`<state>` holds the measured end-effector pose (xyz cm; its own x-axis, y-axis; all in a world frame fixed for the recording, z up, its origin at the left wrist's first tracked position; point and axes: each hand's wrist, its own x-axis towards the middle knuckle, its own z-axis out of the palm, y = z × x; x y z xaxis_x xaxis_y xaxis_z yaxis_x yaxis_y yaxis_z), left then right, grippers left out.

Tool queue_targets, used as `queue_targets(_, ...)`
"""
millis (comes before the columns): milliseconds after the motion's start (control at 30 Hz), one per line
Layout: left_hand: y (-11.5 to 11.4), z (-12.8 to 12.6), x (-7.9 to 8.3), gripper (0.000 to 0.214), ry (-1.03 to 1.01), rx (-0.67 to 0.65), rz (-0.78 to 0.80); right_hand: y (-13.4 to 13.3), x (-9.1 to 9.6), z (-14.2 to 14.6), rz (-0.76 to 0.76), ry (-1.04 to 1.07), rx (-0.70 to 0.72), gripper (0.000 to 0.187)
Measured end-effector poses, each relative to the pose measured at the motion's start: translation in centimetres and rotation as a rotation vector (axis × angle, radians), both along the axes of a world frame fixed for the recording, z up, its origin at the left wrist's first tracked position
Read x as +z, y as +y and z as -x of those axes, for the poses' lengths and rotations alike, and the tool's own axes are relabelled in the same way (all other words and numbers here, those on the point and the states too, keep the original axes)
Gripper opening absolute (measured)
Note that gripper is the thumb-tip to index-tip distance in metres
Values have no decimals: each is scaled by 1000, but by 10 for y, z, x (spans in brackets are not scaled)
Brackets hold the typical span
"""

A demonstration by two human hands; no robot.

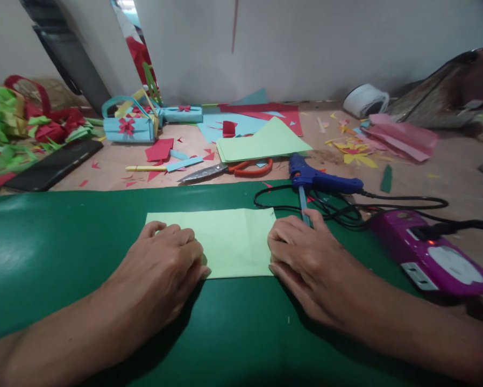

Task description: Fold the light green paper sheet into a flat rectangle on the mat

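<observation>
A pale green sheet of paper [233, 242], folded into a long rectangle, lies on the green mat [84, 258]. My left hand [169, 263] is closed on its left part, fingers curled and thumb at the near edge. At the right end my right hand [306, 258] is closed the same way, its fingers curled at the paper's edge. Just beyond my right hand rests a blue glue gun [326, 180] with a glue stick in its back. Orange-handled scissors [225, 169] lie past the paper.
A purple power strip [435, 252] with black cables sits at the right. Small blue paper bags [129, 129], green sheets [265, 142] and coloured scraps cover the back of the table. A black phone [54, 164] lies at the left, a white roll [366, 100] at the back right.
</observation>
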<state>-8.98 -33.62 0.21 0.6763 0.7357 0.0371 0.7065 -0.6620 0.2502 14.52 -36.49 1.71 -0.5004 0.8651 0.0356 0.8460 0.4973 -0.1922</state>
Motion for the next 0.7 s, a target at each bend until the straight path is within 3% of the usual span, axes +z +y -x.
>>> queue_targets(233, 1, 1, 5, 21, 16, -12, 11, 3, 0, -5, -28, -27, 40, 17)
queue_targets(367, 1, 5, 4, 20, 54, -83, -64, 3, 2, -7, -146, -103, 239, 43)
queue_targets(433, 0, 8, 3, 20, 72, -135, -104, 3, 3, -6, -169, -146, 353, 45)
queue_targets(700, -1, 16, 5, 49, 72, -353, -258, 4, 5, 1, -211, -208, 461, 46)
